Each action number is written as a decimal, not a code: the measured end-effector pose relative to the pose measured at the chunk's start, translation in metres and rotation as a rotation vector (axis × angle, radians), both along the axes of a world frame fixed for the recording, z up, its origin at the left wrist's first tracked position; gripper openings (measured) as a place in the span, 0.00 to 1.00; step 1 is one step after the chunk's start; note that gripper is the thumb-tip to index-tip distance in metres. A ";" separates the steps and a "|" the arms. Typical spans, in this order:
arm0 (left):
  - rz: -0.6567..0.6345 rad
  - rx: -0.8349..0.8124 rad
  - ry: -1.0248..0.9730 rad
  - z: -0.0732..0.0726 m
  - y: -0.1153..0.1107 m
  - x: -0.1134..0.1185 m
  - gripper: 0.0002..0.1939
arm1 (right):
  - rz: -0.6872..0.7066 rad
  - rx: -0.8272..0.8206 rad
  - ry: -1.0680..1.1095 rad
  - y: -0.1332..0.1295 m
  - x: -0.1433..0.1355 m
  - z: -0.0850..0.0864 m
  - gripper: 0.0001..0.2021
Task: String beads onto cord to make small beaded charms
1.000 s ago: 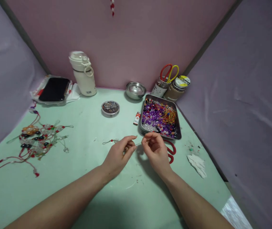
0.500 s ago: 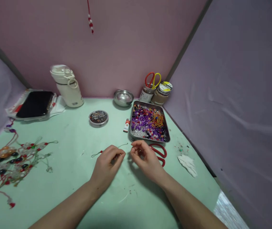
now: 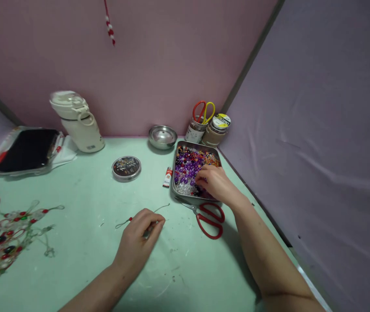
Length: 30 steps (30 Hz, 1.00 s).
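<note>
Near the middle of the table, my left hand [image 3: 142, 229] is closed in a pinch on a thin green cord [image 3: 163, 206], whose looped end with a red bead [image 3: 130, 219] shows to the left of the fingers. My right hand [image 3: 213, 181] reaches into the metal tray [image 3: 173, 182], its bent fingertips among purple, clear and dark beads [image 3: 186, 167]. Whether those fingertips hold a bead is too small to tell. Red-handled scissors [image 3: 211, 220] lie just in front of the tray.
A lighter [image 3: 167, 177], a round tin [image 3: 126, 168] and a steel bowl [image 3: 162, 137] lie beyond my left hand. Two jars [image 3: 194, 131] stand behind the tray. A white bottle [image 3: 82, 125], a black phone [image 3: 29, 150] and beaded strings [image 3: 8, 242] are at the left.
My right hand has moved from beside my left hand up and right into the bead tray, uncovering the scissors. My left hand keeps its pinch. The view has shifted a little.
</note>
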<state>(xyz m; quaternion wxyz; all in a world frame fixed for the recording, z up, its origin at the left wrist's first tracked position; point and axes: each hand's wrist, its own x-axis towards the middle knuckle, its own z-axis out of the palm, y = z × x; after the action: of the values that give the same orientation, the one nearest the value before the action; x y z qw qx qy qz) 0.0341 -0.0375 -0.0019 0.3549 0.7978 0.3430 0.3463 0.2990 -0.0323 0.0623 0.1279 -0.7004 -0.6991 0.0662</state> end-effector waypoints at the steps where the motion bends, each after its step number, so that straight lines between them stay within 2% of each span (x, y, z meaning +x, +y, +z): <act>1: -0.004 0.000 -0.001 0.000 0.000 0.000 0.07 | 0.004 -0.027 -0.024 0.003 -0.002 -0.002 0.09; 10: -0.009 -0.013 0.028 -0.001 0.003 0.000 0.08 | 0.058 -0.136 -0.091 0.010 -0.008 -0.019 0.09; 30: 0.004 0.001 0.028 -0.005 0.001 0.005 0.08 | 0.028 -0.151 -0.190 0.012 -0.016 -0.022 0.07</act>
<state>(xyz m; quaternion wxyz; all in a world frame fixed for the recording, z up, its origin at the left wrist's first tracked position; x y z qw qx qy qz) 0.0390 -0.0367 -0.0074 0.3490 0.8019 0.3494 0.3361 0.2826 -0.0202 0.0402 0.0071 -0.7013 -0.7108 0.0537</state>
